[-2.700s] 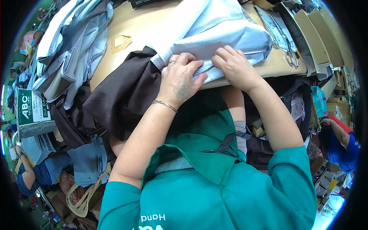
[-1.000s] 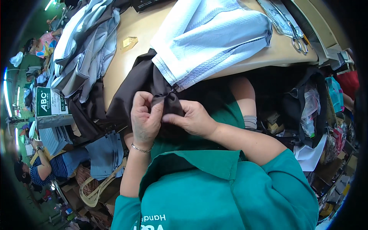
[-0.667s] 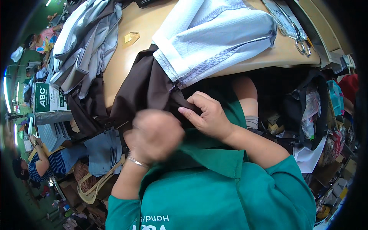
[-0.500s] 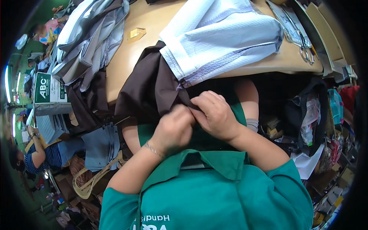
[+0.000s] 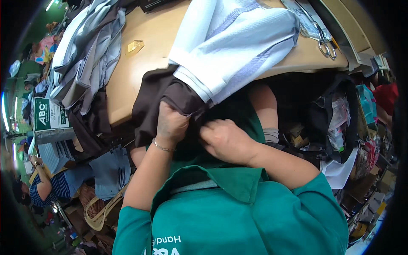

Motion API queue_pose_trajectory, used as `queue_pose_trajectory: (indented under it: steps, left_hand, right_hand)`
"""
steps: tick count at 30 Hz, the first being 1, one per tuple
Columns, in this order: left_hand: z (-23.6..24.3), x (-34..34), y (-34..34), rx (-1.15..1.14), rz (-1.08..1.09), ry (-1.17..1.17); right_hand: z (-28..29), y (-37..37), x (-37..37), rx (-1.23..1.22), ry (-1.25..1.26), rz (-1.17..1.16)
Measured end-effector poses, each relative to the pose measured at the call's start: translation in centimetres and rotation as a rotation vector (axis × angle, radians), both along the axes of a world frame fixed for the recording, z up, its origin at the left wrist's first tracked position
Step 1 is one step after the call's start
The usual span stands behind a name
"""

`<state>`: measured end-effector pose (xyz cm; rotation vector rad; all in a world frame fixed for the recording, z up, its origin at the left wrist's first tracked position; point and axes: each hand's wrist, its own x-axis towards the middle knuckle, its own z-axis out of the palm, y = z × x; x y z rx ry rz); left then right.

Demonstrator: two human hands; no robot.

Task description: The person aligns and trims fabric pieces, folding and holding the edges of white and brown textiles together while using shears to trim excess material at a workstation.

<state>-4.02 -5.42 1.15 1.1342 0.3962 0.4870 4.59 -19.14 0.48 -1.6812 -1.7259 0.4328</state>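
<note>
cloth (image 5: pixel 238 51) partly on tbl (image 5: pixel 131 80), btwn garment pile (image 5: pixel 87 51) (l) & scissors (image 5: pixel 321 35) (r)

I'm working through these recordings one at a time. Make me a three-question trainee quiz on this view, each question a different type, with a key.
1. Multiple choice: what does the left hand grip?
A) a ruler
B) dark brown cloth
C) a thread spool

2. True or false: the scissors are in the right hand.

3. Fill in: a silver-coloured ____ circles the wrist of the left hand.

Key:
1. B
2. False; they lie on the table, toward the picture's right side.
3. Bracelet
</note>
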Motion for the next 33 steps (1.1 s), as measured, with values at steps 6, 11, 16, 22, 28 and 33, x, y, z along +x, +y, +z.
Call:
queue_pose_trajectory:
  steps: [6, 11, 16, 22, 28, 33]
  left_hand:
    - [-2.6, 3.4, 3.9, 1.594, -0.615, 0.247]
    - [-1.4, 3.7, 5.3, 0.717, -0.427, 0.155]
    - [-1.3, 5.6, 3.0, 1.625, -0.555, 0.529]
    - [-4.2, 10.8, 0.9, 0.490, -0.147, 0.217]
    - [-3.4, 9.1, -1.4, 0.438, -0.085, 0.182]
    - [-0.9, 7.1, -3.1, 0.373, -0.155, 0.161]
  right_hand:
    - [0.7, 0.0, 1.8, -0.038, 0.031, 0.176]
    - [2.6, -1.1, 5.5, 0.103, 0.179, 0.293]
    - [2.0, -1.2, 6.3, 0.124, 0.301, 0.389]
    - [3.1, -1.6, 4.5, -0.164, 0.121, 0.576]
    - [6.0, -2.8, 12.7, 0.497, 0.360, -0.343]
    - [-0.7, 1.1, 24.7, 0.592, -0.370, -1.152]
